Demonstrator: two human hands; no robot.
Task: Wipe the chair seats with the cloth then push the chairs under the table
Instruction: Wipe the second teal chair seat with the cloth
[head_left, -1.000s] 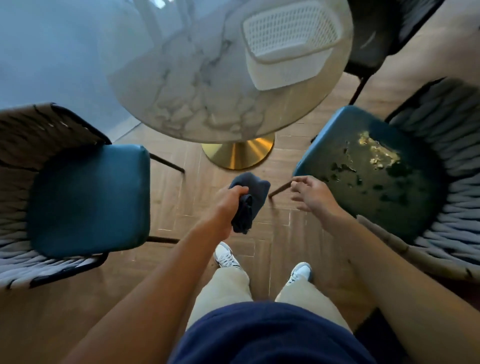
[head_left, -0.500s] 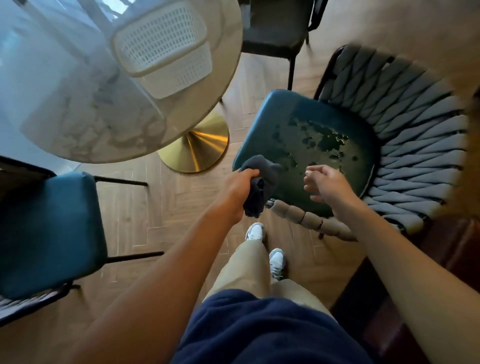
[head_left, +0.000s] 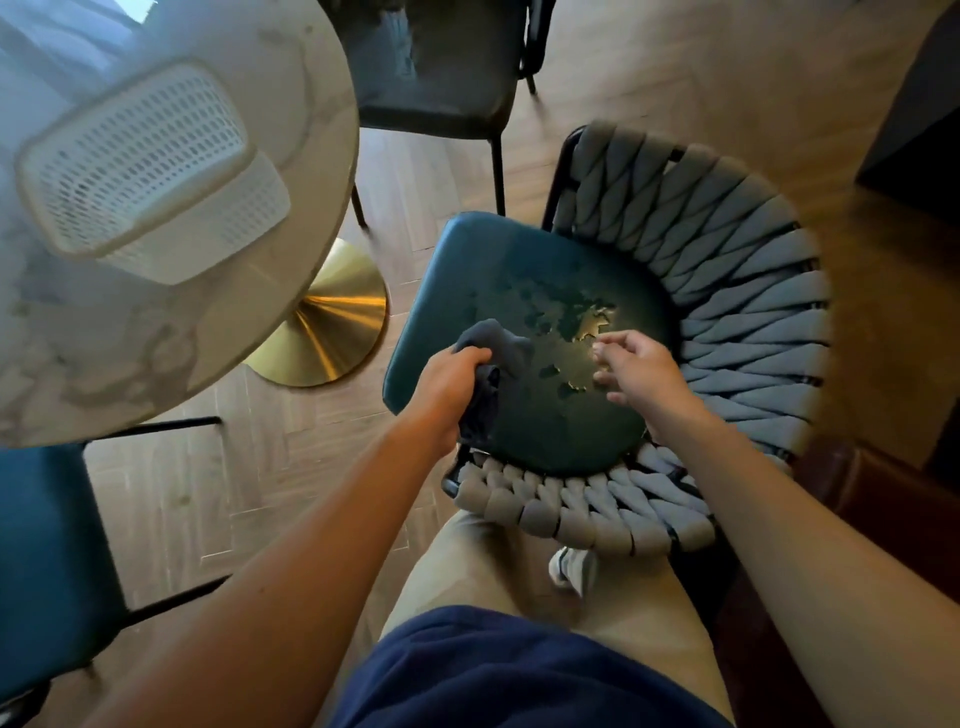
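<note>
The left hand (head_left: 449, 382) has its grip pressed together around a bunched dark cloth (head_left: 493, 353), one wad of it bulging out past the knuckles and the rest hanging below the fist. Hand and cloth are over the left edge of a teal seat (head_left: 467, 260); whether the cloth touches the seat cannot be told. The right hand (head_left: 636, 371) hovers over the right part of the same seat, its grip loosely spread, fingers (head_left: 605, 345) curled and holding nothing.

Dark blotches and a few shiny patches (head_left: 592, 325) mottle the middle of the seat, between the two hands. A woven grey back (head_left: 727, 270) wraps the seat's far, right and near edges, its near run lying between the person's legs and the seat.

Left of this chair stands a round marble surface (head_left: 291, 130) on a gold base (head_left: 332, 327), with a white perforated basket (head_left: 140, 171) on top. The seat is well clear of the surface's edge. A second, dark chair (head_left: 436, 67) sits just beyond the surface's far right edge, and a third teal chair (head_left: 47, 571) shows at the near left, partly under the surface.
</note>
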